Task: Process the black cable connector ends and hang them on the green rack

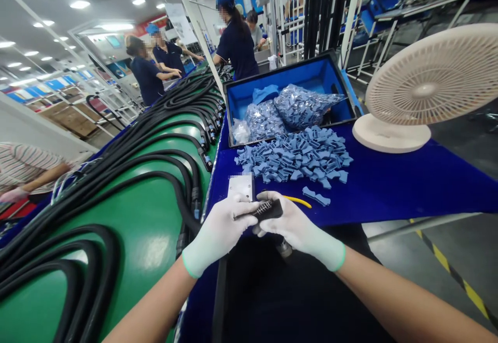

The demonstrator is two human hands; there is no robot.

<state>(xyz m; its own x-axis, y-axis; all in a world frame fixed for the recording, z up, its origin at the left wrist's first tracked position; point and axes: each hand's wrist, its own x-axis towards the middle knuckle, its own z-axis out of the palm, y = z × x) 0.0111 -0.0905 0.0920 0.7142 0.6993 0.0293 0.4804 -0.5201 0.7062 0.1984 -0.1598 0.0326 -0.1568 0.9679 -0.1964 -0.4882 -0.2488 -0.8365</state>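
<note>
Your left hand (223,222): fingers pinching left end of black part (269,209) | your right hand (298,226): curled round right end | part: near tabletop (397,184) edge, just beside metal block (240,186)

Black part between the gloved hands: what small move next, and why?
Perhaps steady the black part with the left hand and reach with the right hand for the loose blue pieces: both hands hold the part, and those pieces lie just beyond, nearer than the pile.
</note>
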